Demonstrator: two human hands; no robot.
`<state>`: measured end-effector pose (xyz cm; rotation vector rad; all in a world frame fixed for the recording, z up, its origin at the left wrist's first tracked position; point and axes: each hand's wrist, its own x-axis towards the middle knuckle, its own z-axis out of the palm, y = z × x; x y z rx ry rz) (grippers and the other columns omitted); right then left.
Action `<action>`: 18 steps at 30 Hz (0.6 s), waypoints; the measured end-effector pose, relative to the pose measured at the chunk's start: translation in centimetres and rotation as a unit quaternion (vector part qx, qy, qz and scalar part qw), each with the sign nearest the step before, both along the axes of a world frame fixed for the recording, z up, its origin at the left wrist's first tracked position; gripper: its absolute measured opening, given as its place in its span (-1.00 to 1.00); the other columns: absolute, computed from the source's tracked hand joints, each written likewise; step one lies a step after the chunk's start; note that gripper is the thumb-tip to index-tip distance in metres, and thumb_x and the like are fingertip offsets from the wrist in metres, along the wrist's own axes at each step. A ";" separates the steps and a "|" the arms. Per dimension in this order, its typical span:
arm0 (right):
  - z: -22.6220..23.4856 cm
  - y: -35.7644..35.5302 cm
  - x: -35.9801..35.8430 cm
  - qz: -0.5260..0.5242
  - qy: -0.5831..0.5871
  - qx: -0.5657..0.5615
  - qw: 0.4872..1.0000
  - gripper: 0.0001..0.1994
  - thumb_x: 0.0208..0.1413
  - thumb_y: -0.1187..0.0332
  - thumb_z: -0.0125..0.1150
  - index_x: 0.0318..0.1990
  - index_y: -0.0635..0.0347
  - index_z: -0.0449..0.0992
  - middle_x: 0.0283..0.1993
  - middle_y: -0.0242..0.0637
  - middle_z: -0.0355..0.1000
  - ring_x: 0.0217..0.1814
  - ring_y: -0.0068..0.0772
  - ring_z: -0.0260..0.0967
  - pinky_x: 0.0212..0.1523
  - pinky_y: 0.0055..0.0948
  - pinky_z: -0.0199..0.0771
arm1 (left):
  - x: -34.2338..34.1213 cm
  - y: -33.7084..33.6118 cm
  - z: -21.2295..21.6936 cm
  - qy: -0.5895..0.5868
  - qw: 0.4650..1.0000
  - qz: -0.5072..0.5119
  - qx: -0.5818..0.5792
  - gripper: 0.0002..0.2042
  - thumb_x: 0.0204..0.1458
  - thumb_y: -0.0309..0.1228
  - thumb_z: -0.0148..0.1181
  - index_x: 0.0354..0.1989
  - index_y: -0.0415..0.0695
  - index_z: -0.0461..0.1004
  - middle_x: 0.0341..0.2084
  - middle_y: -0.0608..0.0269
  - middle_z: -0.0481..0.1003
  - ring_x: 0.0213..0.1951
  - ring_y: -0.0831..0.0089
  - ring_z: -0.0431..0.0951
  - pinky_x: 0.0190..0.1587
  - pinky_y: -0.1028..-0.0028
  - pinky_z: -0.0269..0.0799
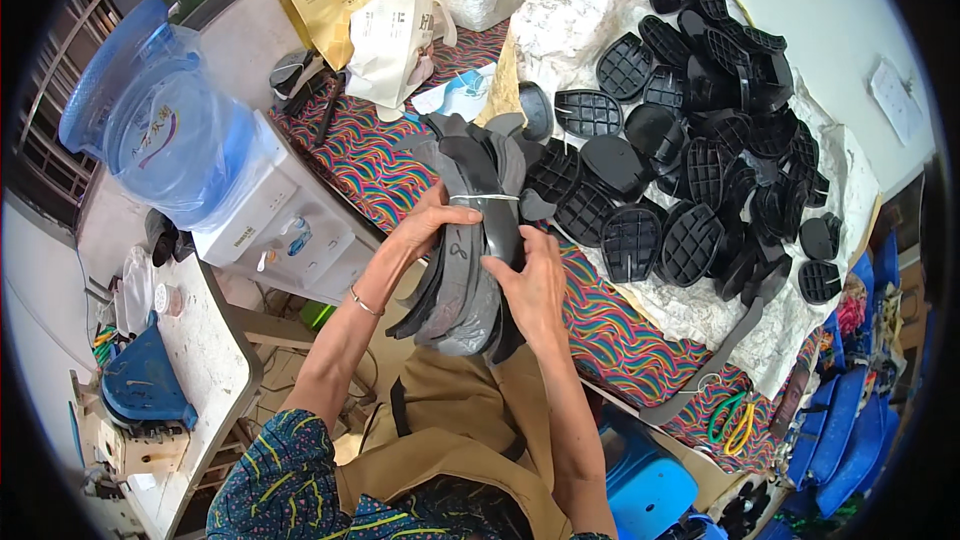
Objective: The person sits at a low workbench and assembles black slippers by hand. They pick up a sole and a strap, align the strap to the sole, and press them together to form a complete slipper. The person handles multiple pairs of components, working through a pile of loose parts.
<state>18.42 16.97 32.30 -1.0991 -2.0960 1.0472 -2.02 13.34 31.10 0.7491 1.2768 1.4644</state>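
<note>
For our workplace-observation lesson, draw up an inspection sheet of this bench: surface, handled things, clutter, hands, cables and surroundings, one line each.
Surface: wavy multicoloured cloth; on its right part, a crumpled white sheet under a heap of black ridged pieces.
Handled things: bundle of grey and black strips, with a white tie around it.
Clutter: gold bag and white bag at the back; green and yellow tool handles near the front edge.
Hands: left hand and right hand grip opposite sides of the bundle.
Cables: thin, cable-like loops below the bench; too unclear to trace.
Surroundings: water dispenser and side table on the left; blue stool lower right.
</note>
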 end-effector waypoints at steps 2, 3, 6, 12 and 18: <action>0.0 0.3 -0.1 -0.022 -0.016 0.048 0.999 -0.52 -0.11 0.28 0.42 -0.05 0.31 0.41 -0.14 0.01 0.39 -0.04 0.07 0.38 -0.06 -0.09 0.39 | -0.1 0.2 -0.2 0.012 1.000 0.001 0.003 -0.27 -0.26 -0.48 0.45 0.17 -0.31 0.25 -0.04 0.15 0.47 -0.02 0.41 0.49 0.09 0.38 0.38; 0.2 0.6 -0.3 -0.026 -0.030 0.056 0.998 -0.54 -0.12 0.29 0.44 -0.10 0.31 0.42 -0.17 -0.01 0.40 -0.11 0.06 0.40 -0.12 -0.10 0.41 | -0.2 0.2 0.0 0.019 1.000 -0.001 0.005 -0.27 -0.26 -0.48 0.45 0.17 -0.31 0.26 -0.04 0.16 0.47 -0.03 0.42 0.49 0.08 0.39 0.38; 1.4 0.3 -0.6 -0.032 -0.071 0.082 0.994 -0.65 -0.15 0.32 0.43 -0.26 0.35 0.46 -0.26 -0.01 0.40 -0.22 0.10 0.43 -0.21 -0.09 0.42 | -0.1 0.1 0.0 0.040 0.999 0.006 0.002 -0.32 -0.28 -0.47 0.44 0.11 -0.32 0.31 -0.08 0.18 0.48 -0.07 0.45 0.49 0.04 0.43 0.38; 2.2 0.8 -0.7 0.029 -0.139 0.054 0.988 -0.70 -0.08 0.25 0.35 -0.38 0.37 0.52 -0.30 0.10 0.49 -0.22 0.15 0.48 -0.19 -0.02 0.45 | 0.3 0.1 -0.4 0.076 0.997 0.027 -0.001 -0.37 -0.28 -0.46 0.44 0.07 -0.28 0.35 -0.15 0.22 0.49 -0.11 0.46 0.49 0.02 0.42 0.38; 0.0 4.7 -0.4 0.106 0.010 -0.173 0.979 -0.72 -0.15 0.26 0.34 -0.42 0.35 0.58 -0.52 -0.02 0.49 -0.42 -0.10 0.50 -0.33 -0.18 0.39 | 0.7 -0.3 0.8 0.113 0.994 0.006 0.009 -0.20 -0.31 -0.43 0.50 0.20 -0.25 0.25 -0.03 0.20 0.43 -0.05 0.43 0.48 0.03 0.41 0.38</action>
